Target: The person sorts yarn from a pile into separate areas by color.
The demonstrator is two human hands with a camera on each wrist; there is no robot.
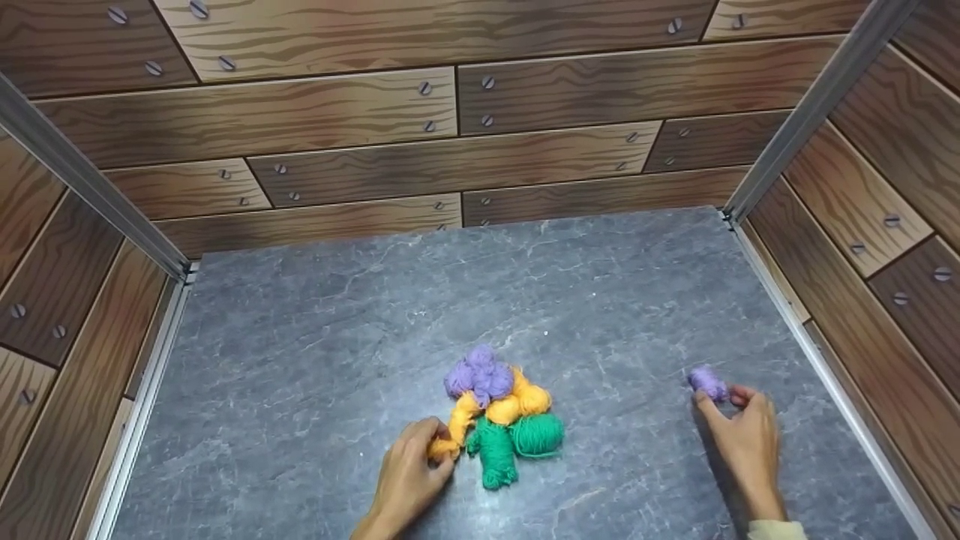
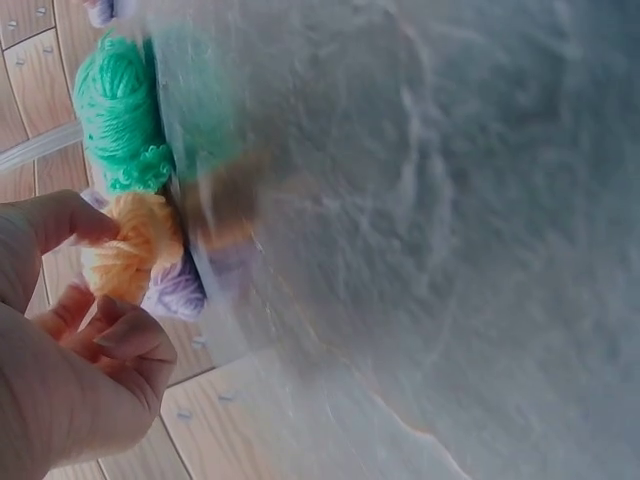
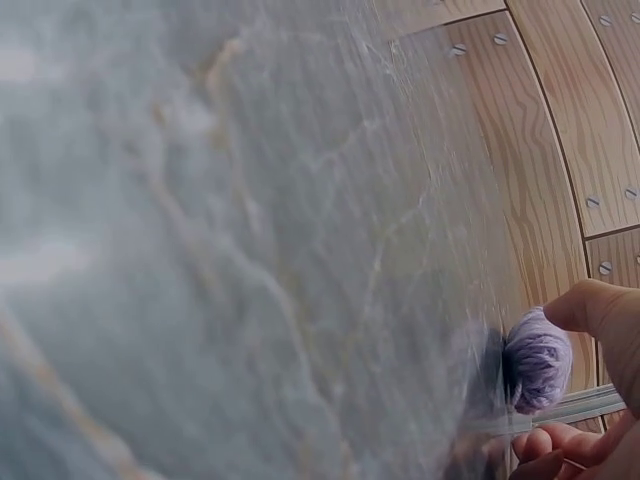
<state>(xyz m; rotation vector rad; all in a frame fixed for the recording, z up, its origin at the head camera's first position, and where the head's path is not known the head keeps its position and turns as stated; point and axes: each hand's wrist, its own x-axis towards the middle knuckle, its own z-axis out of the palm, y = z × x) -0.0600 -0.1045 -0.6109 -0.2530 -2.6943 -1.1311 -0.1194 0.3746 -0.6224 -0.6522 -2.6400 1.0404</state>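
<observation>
A pile of small yarn balls stands on the grey marbled table. Purple yarn balls lie at its back, orange yarn balls in the middle, and a green yarn skein and a green yarn ball at the front. My left hand pinches an orange yarn skein at the pile's left edge, thumb on one side and fingers on the other. Far to the right, my right hand holds a single purple yarn ball between thumb and fingers, at the tabletop; its fingers are partly cut off in the right wrist view.
The grey marbled tabletop is bounded by wood-patterned walls at the back and both sides. Metal rails run along the side edges, and metal posts rise at the back corners.
</observation>
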